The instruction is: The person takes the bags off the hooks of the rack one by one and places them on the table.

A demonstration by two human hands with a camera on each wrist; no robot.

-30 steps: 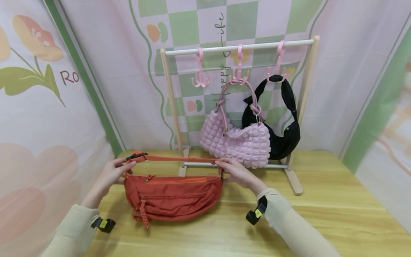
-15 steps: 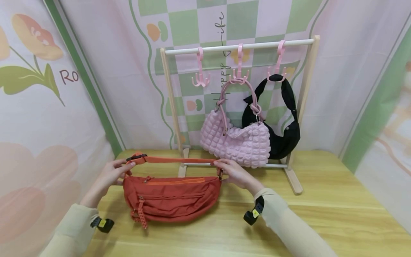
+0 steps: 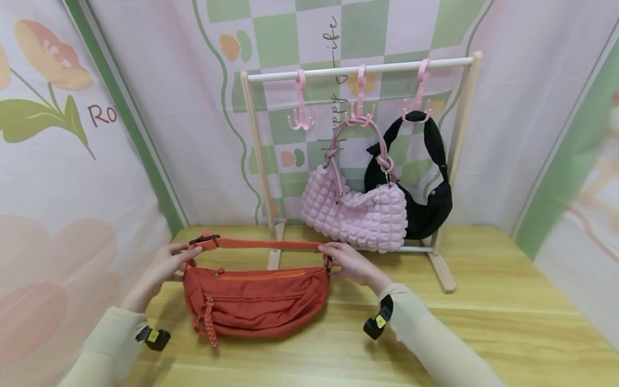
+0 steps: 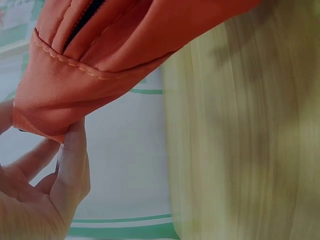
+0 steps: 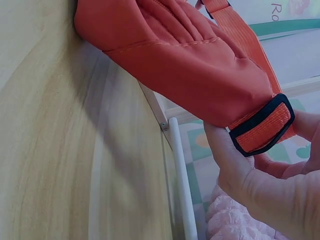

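Note:
Between both hands hangs a red-orange belt bag (image 3: 256, 301), with zips across its front and a braided pull (image 3: 209, 322) dangling at its left. Its orange strap (image 3: 266, 244) is stretched along the top, with a black buckle (image 3: 204, 238) near the left end. My left hand (image 3: 162, 269) grips the bag's left end and strap. In the left wrist view, the fingers (image 4: 72, 165) pinch the tapered fabric corner. The right hand (image 3: 355, 264) holds the other end, where the right wrist view shows a black strap slider (image 5: 262, 125) beside the fingers.
Behind stands a wooden rack (image 3: 256, 150) with a white bar and pink hooks. A pink puffy handbag (image 3: 358, 215) hangs from the middle hook and a black shoulder bag (image 3: 430, 215) from the right one. The left hook (image 3: 302, 107) carries nothing. Everything stands on a wooden table (image 3: 508, 322).
Both hands have shifted the belt bag slightly left and a little lower in the head view, holding it throughout. The hanging bags have not moved.

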